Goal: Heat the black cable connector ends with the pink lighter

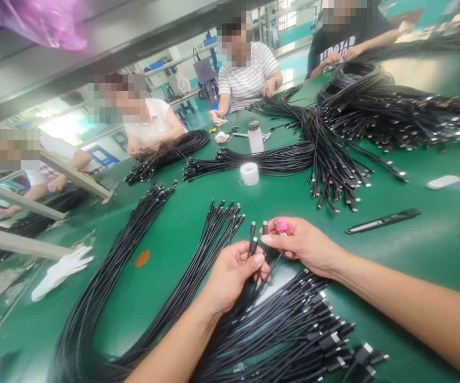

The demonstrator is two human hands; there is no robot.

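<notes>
My left hand [232, 274] is closed around several black cables, whose plug ends [253, 230] stick up past the thumb and fingers. Just to its right, my right hand [312, 244] pinches the plug of another black cable [264, 227] between thumb and forefinger. A small pink piece [281, 225] shows at the right fingers; what exactly it is I cannot make out. Below both hands lies a thick spread of black USB cables [286, 314], their metal plugs pointing right. Two more cable bundles, one left [114, 266] and one nearer [198, 266], curve up the green table.
On the green table [294, 197] are a tape roll [249, 174], a bottle [255, 138], a black utility knife [383, 221], a white oval piece [443, 182] and a white glove [62, 271]. Large cable heaps [389, 109] lie at the back right. Several co-workers sit across the table.
</notes>
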